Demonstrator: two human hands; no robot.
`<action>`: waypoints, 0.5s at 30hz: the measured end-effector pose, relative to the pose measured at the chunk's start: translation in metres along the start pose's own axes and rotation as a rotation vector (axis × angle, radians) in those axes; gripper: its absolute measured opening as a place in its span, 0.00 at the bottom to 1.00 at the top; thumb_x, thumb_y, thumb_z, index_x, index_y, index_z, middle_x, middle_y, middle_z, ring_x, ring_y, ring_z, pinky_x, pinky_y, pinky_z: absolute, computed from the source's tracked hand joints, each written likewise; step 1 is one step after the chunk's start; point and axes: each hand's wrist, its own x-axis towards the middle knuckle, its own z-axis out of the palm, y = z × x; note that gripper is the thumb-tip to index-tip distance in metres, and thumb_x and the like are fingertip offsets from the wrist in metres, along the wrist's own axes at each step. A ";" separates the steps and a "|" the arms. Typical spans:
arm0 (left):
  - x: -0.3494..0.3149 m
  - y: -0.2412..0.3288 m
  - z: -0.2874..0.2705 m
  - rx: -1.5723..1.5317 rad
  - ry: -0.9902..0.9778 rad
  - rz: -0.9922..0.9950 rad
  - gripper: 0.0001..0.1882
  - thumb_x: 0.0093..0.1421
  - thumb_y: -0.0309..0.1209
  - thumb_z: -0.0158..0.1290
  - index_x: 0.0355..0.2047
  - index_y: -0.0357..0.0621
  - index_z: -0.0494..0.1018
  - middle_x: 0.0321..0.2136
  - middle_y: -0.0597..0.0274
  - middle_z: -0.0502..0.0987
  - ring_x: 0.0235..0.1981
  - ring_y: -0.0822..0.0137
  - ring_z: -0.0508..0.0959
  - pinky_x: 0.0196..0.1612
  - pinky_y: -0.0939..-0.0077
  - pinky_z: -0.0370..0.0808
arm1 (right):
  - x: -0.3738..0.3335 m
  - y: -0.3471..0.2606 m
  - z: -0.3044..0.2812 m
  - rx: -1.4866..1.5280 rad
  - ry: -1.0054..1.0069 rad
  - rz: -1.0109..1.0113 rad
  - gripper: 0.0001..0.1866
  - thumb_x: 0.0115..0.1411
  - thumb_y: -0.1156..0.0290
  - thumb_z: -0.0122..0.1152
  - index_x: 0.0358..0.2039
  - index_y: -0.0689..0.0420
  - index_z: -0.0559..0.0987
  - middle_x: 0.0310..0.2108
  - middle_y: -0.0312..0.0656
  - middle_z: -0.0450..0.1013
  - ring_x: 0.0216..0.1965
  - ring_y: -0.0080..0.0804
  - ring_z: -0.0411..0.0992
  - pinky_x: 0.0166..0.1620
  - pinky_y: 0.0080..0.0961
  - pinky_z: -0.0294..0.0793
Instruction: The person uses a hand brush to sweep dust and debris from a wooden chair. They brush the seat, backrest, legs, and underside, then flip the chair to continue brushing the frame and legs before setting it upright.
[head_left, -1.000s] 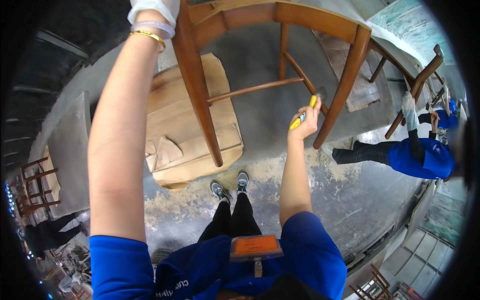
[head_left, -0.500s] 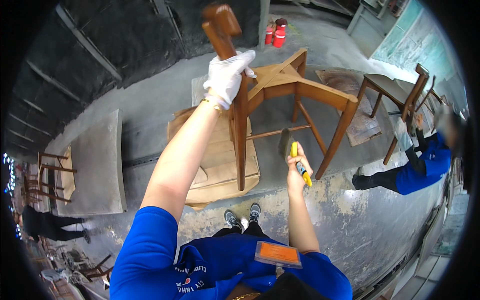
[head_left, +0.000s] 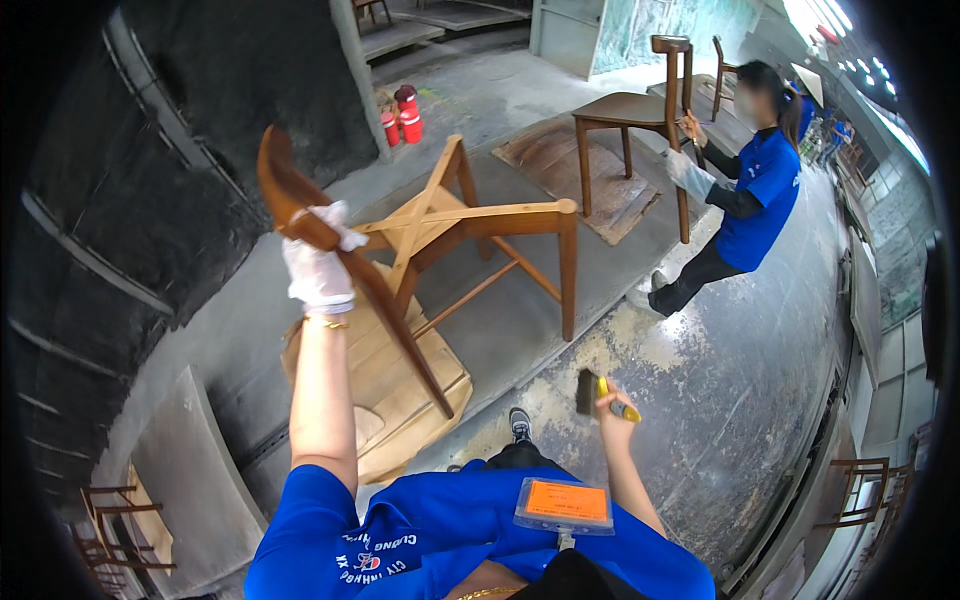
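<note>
A brown wooden chair frame [head_left: 505,220] without a seat pad stands on the grey platform, its crossed seat braces showing. My left hand [head_left: 318,270], in a white glove, is closed around its back post just below the curved backrest [head_left: 285,185]. Bare and closed, my right hand [head_left: 614,411] holds a brush [head_left: 588,392] with a yellow handle and wide dark bristles. The brush is over the floor to the right, apart from the chair.
Flattened cardboard [head_left: 430,400] lies under the near side of the chair. To the right, a co-worker [head_left: 755,190] in blue handles another chair [head_left: 620,108] beside a worn board [head_left: 575,185]. Red containers [head_left: 408,122] stand far back; a grey panel [head_left: 190,470] lies at left.
My view has swung to the right. The chair has turned in my left hand's grip, its backrest leaning further left. The brush has moved away from the chair's legs, out over the floor.
</note>
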 end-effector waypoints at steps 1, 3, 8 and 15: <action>0.003 0.002 0.003 -0.007 -0.010 0.018 0.08 0.66 0.28 0.57 0.32 0.36 0.77 0.21 0.62 0.74 0.22 0.66 0.75 0.31 0.70 0.75 | -0.003 0.015 -0.013 0.012 0.069 0.072 0.11 0.53 0.90 0.64 0.22 0.59 0.79 0.48 0.53 0.82 0.54 0.37 0.78 0.57 0.32 0.74; 0.009 0.009 0.011 0.053 0.051 0.016 0.08 0.66 0.28 0.56 0.32 0.36 0.77 0.20 0.63 0.73 0.22 0.67 0.73 0.30 0.68 0.75 | 0.006 0.038 -0.033 -0.019 0.093 0.204 0.11 0.50 0.91 0.63 0.20 0.58 0.80 0.48 0.55 0.82 0.51 0.40 0.81 0.58 0.33 0.75; 0.001 0.039 0.050 0.215 0.105 0.193 0.13 0.60 0.34 0.59 0.35 0.33 0.80 0.18 0.63 0.74 0.21 0.67 0.75 0.32 0.69 0.78 | 0.082 0.054 -0.061 -0.186 -0.001 0.269 0.08 0.52 0.87 0.64 0.21 0.60 0.80 0.45 0.50 0.84 0.46 0.34 0.82 0.51 0.29 0.78; -0.009 0.090 0.055 0.318 0.346 0.330 0.08 0.58 0.29 0.58 0.28 0.36 0.82 0.20 0.60 0.75 0.24 0.64 0.77 0.32 0.71 0.73 | 0.213 0.052 -0.033 -0.103 -0.140 0.107 0.07 0.51 0.87 0.63 0.22 0.59 0.80 0.45 0.50 0.84 0.45 0.35 0.81 0.52 0.30 0.77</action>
